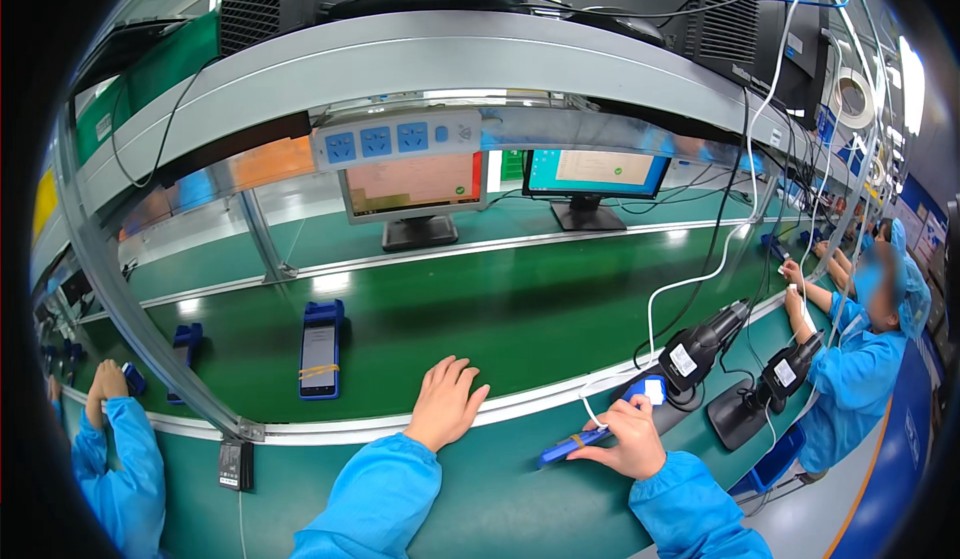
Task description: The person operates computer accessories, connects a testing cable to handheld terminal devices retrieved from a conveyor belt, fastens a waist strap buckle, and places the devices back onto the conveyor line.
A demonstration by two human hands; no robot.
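My left hand (447, 399) rests palm down, fingers apart, on the white edge strip of the green conveyor belt (520, 309), holding nothing. My right hand (625, 437) grips a blue handheld device (575, 442) with a yellow band around it, tilted on the green bench; its far end carries a white label close to a black barcode scanner (705, 344) on a stand. A second blue handheld device (321, 349), screen up with a yellow band, lies on the belt to the left of my left hand.
A second black scanner (785, 374) stands to the right. A person in blue coat and cap (860, 359) works at right; another person's hands (105, 389) are at left. Two monitors (415, 189) stand beyond the belt, under a power strip (395, 141). White cables hang down.
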